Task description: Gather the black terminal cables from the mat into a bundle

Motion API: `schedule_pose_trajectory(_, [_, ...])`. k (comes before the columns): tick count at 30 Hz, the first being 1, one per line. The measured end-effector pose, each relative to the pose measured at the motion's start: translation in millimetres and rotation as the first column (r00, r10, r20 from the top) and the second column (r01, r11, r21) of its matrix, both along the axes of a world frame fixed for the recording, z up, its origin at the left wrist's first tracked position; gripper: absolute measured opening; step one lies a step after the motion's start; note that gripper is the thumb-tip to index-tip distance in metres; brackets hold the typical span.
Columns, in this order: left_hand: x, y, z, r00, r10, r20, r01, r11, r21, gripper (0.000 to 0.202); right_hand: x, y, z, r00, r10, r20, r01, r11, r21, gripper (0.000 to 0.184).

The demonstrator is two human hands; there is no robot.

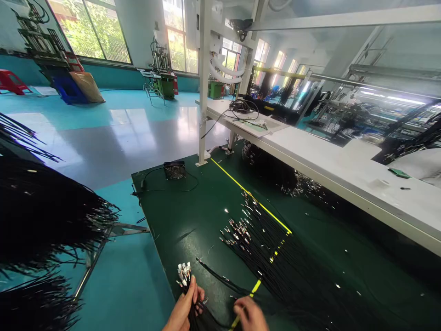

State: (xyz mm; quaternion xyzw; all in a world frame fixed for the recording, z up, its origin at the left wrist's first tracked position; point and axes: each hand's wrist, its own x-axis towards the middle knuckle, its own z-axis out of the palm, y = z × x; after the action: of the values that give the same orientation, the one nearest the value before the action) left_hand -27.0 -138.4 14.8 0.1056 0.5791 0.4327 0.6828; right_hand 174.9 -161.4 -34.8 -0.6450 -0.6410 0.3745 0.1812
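Note:
My left hand [184,307] grips a small bundle of black cables [184,274] whose metal-tipped ends stick up past my fingers, at the near edge of the dark green table [193,216]. My right hand [251,313] rests just to its right on the table, fingers curled over a loose black cable [217,277] beside the yellow tape line [255,288]. A large fan of black cables with silver connectors [262,243] lies spread over the table just beyond my right hand.
A small black fan [174,170] with its cord sits at the table's far end by a white post [203,82]. A long white workbench [344,170] runs along the right. Hanging black cable bundles [41,216] fill the left side over the teal floor.

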Motion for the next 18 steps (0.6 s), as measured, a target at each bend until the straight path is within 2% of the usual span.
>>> schedule_pose_trajectory(1, [-2,-2,1.7,1.0,0.018,0.017,-0.018,1.0,-0.009,0.055,16,9,2.2,0.994,-0.035,0.102,0.028,0.997,0.066,0.024])
schedule_pose_trajectory(3, [-4,-5,2.0,0.991,0.061,0.115,-0.058,0.998,-0.037,0.053,41,22,5.9,0.96,-0.037,0.276,0.001,0.992,0.129,0.024])
schedule_pose_trajectory(6, [-3,-8,-3.5,0.965,0.075,0.25,-0.069,0.997,-0.032,0.052,55,31,8.6,0.913,0.068,0.402,-0.106,0.992,0.074,0.021])
schedule_pose_trajectory(8, [-1,-9,-8.4,0.969,0.055,0.242,-0.055,0.998,-0.009,0.053,54,32,9.0,0.911,0.13,0.392,-0.152,0.988,0.025,0.021])
schedule_pose_trajectory(13, [1,-11,-14.1,0.978,0.108,0.179,-0.099,0.993,-0.058,0.055,48,27,7.7,0.922,0.179,0.342,-0.188,0.982,-0.009,0.019])
schedule_pose_trajectory(18, [0,-10,-16.2,0.971,0.129,0.201,-0.112,0.989,-0.095,0.056,54,23,-4.0,0.949,0.075,0.305,-0.107,0.99,0.088,0.024])
